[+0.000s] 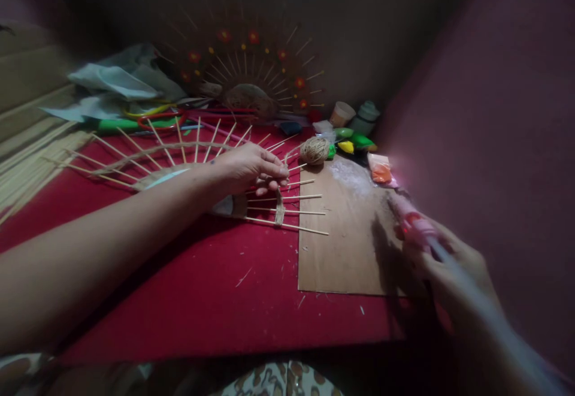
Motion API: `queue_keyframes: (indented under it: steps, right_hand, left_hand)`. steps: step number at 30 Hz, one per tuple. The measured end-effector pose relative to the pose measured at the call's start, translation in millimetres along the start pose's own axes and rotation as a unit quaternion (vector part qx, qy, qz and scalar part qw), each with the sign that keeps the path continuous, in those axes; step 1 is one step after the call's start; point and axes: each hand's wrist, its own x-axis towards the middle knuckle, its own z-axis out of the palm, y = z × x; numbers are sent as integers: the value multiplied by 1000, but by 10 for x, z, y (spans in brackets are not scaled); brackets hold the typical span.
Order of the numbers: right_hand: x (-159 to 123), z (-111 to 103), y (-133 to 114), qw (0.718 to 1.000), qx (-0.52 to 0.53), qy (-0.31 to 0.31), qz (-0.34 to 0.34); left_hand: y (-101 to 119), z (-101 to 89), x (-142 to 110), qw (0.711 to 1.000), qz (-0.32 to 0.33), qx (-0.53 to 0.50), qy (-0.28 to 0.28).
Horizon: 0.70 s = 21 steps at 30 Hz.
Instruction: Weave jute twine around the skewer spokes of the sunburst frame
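A half-circle fan of thin wooden sticks [179, 150] lies on a red cloth [215, 288], with jute twine woven across the sticks. My left hand [251, 167] rests on the fan's right side, fingers curled and pinching the twine near the sticks. A ball of jute twine [314, 150] sits just right of that hand. My right hand [449, 264] is at the lower right, closed around a pink glue gun [415, 222] whose tip points at a brown cardboard sheet [350, 234]. The right hand is blurred.
A finished stick fan with red flowers [251, 72] leans against the back wall. Scissors with red handles [157, 120], crumpled plastic [117, 78], small bottles and cups [354, 117], and an orange packet [381, 171] crowd the back. Loose sticks [27, 162] lie at left.
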Motion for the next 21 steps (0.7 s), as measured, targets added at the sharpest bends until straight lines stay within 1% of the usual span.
queue_keyframes:
  steps: [1,2,4,6,9,11,15,18,21]
  right_hand:
    - [-22,6,-98,996,69,-33,44]
    - [-36,24,-202,986,118,-95,70]
    - [-44,90,-403,969,174,-155,81]
    - [-30,179,-556,961,174,-206,67]
    - [-7,313,-652,956,110,-271,15]
    - [-9,392,-651,957,68,-281,-20]
    - [-47,506,-658,966,59,-241,-69]
    - [-62,539,-732,969,47,-229,-82]
    - [-52,552,-796,969,22,-231,-83]
  left_hand:
    - [-4,7,2,1000,0,2,-7]
    - [-8,14,5,1000,0,5,-12]
    - [-22,25,12,1000,9,10,-8]
    - [-47,28,22,1000,22,12,7]
    - [-101,18,49,998,45,-2,31]
    - [-132,9,73,998,53,-10,35]
    - [-149,14,97,998,50,-3,44]
    - [-137,32,96,998,35,4,54]
    - [-141,42,98,998,38,2,55]
